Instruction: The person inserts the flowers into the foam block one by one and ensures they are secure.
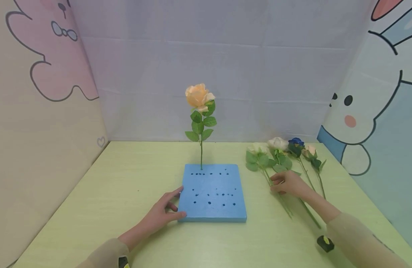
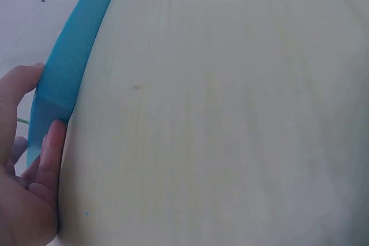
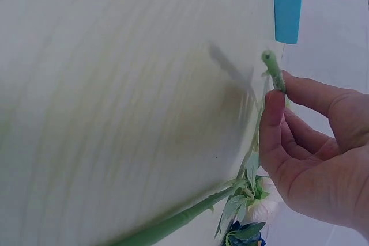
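A pale cream rose [image 1: 261,160] is being pinched by the stem in the right hand [image 1: 287,184], thumb and fingertips being closed together on it, right of the board; its stem end is being shown poking out past the fingertips in the right wrist view. The left side of the blue board [image 1: 216,183] is being touched by the left hand [image 1: 160,213], thumb and forefinger being held apart, thumb being placed at the near left corner, forefinger being set farther up that edge. The board is being supported flat on the tabletop [image 1: 142,171], rows of dark holes being displayed on its top. A large peach rose [image 1: 198,126] is being held upright by its stem in the board's far row, left of middle. Beyond the right hand, a white rose [image 1: 278,144], a blue rose [image 1: 295,147] and a small peach rose [image 1: 310,152] are being carried by the tabletop, blooms being pointed toward the back curtain [image 1: 232,74]. A cartoon rabbit [image 1: 363,100] is being displayed on the right wall.
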